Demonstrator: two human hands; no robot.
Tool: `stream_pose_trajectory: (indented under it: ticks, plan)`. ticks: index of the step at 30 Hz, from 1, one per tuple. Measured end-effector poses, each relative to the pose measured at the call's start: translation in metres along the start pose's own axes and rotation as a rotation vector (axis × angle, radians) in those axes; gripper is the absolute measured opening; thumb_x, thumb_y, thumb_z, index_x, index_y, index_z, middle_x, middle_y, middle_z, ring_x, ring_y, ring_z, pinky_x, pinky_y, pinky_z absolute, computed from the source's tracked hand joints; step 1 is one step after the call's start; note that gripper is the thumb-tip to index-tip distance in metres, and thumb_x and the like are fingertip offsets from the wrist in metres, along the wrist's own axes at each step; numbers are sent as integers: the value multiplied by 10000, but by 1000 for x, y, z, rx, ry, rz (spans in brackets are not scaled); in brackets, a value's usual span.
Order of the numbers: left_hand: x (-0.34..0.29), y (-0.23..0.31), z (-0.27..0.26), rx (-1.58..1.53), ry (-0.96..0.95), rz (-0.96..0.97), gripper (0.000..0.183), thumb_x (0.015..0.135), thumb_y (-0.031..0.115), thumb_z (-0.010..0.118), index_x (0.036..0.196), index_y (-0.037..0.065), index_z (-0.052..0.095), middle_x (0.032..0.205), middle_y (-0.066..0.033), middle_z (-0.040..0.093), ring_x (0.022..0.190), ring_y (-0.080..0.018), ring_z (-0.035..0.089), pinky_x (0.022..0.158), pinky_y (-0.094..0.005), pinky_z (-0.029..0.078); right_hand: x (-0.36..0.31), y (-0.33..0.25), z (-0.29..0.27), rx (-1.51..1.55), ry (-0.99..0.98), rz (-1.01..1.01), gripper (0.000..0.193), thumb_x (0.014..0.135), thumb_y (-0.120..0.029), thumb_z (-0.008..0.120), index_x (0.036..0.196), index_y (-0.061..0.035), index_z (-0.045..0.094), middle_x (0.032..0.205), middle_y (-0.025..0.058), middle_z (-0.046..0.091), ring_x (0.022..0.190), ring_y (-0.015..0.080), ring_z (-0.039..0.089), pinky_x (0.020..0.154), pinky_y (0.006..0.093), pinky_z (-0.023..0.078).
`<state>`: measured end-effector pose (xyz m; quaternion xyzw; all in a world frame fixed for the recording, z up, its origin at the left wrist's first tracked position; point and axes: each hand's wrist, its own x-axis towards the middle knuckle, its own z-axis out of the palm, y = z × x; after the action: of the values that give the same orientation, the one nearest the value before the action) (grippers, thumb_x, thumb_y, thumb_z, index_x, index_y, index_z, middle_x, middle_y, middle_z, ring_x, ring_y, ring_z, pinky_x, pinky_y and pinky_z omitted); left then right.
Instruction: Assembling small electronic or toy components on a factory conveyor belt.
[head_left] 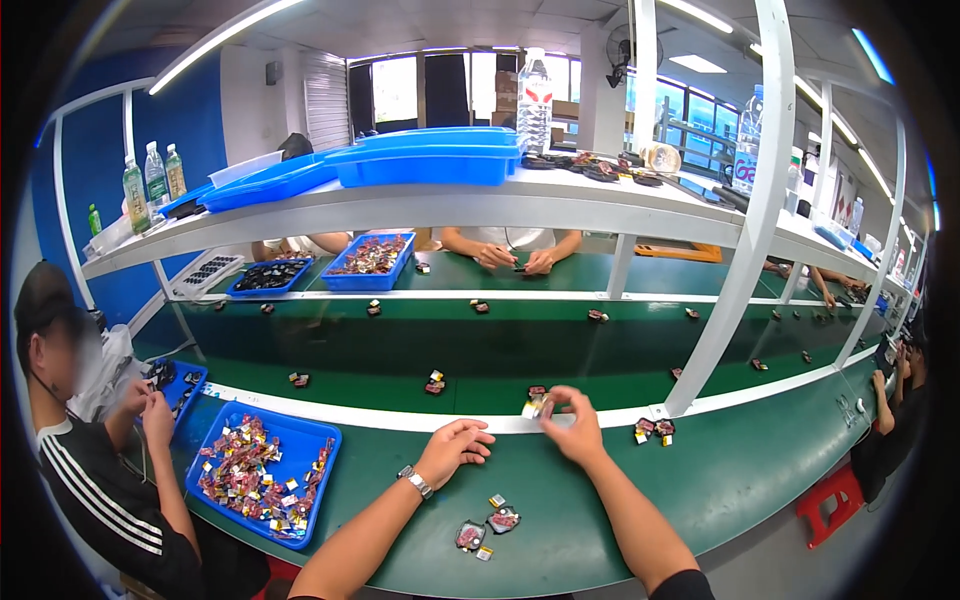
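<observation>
My right hand point(574, 428) reaches to the white rail beside the conveyor belt. Its thumb and forefinger close on a small electronic module point(533, 405) with a dark red board and a whitish tab; the fingers partly cover it. My left hand point(456, 455), with a metal watch at the wrist, hovers above the green bench, fingers loosely bent and nothing visible in them. On the bench between my forearms lie two similar modules, a round-edged one point(471, 536) and another point(504, 519), each with a small silver-and-yellow piece beside it.
A blue tray point(330, 436) heaped with modules stands at my left, near a seated person point(110, 480). More modules point(654, 431) sit right of my hand. Others ride the green belt point(480, 350). A slanted white post point(735, 230) and a shelf point(420, 218) with blue trays rise ahead.
</observation>
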<state>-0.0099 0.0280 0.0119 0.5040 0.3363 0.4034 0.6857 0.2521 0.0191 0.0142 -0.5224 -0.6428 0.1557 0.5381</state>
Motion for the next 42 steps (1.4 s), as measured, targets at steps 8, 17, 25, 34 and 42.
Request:
stream_pose_trajectory:
  ticks: [8, 17, 25, 34, 42]
  plan:
    - [1, -2, 1, -56, -382, -240, 433, 1019, 273, 497, 1352, -3, 488, 1200, -92, 604, 1035, -165, 618, 902, -341, 525, -29, -66, -3, 20, -510, -244, 557, 704, -108, 776, 1233, -102, 601, 1185, 91, 610, 1159, 278, 526, 1007, 386, 438]
    - [-5, 3, 18, -220, -217, -120, 387, 992, 80, 496, 1375, 35, 463, 1171, -106, 610, 1117, -218, 608, 1019, -436, 500, -35, -61, 6, -89, -333, -348, 382, 757, -74, 728, 1126, -66, 628, 1187, 96, 583, 1147, 297, 533, 962, 399, 467]
    - [-4, -6, 21, -162, -230, -95, 283, 987, 56, 497, 1269, 45, 487, 1199, -116, 612, 1142, -219, 601, 1020, -416, 499, -27, -62, 5, -202, -357, -476, 249, 732, -54, 736, 946, -64, 609, 1222, 123, 550, 1139, 330, 534, 946, 417, 462]
    - [-3, -7, 21, -105, -249, -95, 299, 990, 55, 491, 1288, 44, 472, 1200, -117, 617, 1148, -206, 600, 1020, -404, 497, -30, -55, 7, -114, -428, -359, 156, 791, -97, 728, 942, -83, 688, 1227, 101, 568, 1167, 304, 522, 959, 398, 466]
    - [-4, -4, 14, -204, -334, -116, 292, 981, 44, 508, 1272, 56, 480, 1219, -121, 603, 1153, -212, 596, 1014, -414, 499, -36, -58, 10, -63, -414, -218, 109, 826, -127, 695, 931, -99, 705, 1235, 73, 571, 1188, 283, 508, 948, 373, 479]
